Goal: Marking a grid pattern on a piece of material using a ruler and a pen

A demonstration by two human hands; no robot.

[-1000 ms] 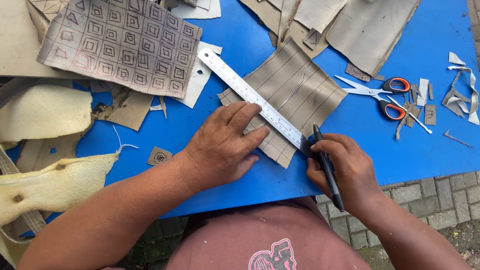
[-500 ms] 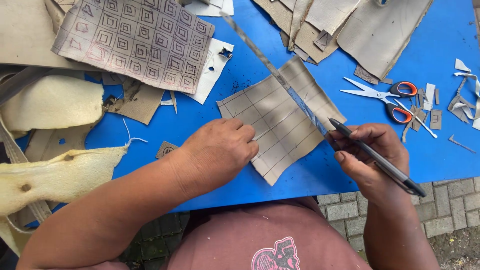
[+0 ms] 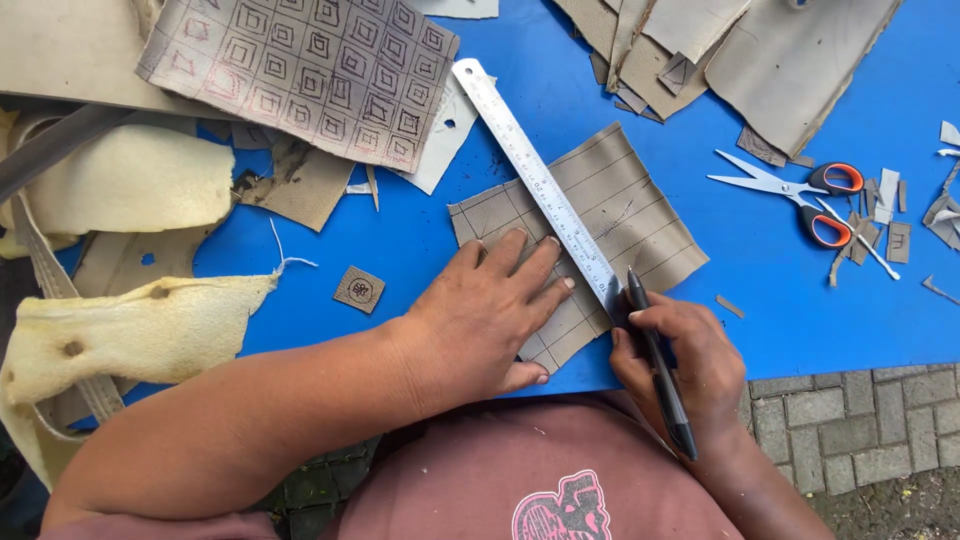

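The left hand [image 3: 480, 320] lies flat with its fingers spread on a square tan leather piece [image 3: 640, 215] marked with a ruled grid, its fingertips touching the edge of a steel ruler [image 3: 530, 175] and pinning it down. The ruler runs diagonally across the leather piece, from the upper left toward the near edge of the blue surface [image 3: 760, 290]. The right hand [image 3: 685, 365] is closed around a black pen [image 3: 655, 365], pinching it with the tip set against the ruler's lower end, just beside the leather. Well apart to the right lie orange-handled scissors [image 3: 800, 195] among small leather scraps [image 3: 885, 215]. Above the left hand sits a larger leather sheet [image 3: 300, 75] drawn over with little red squares, and a small square patch [image 3: 359, 289] rests alone on the blue surface left of the wrist. Pale yellow foam pieces [image 3: 130, 330] cover the left side, and folded tan offcuts [image 3: 760, 50] lie along the top right.
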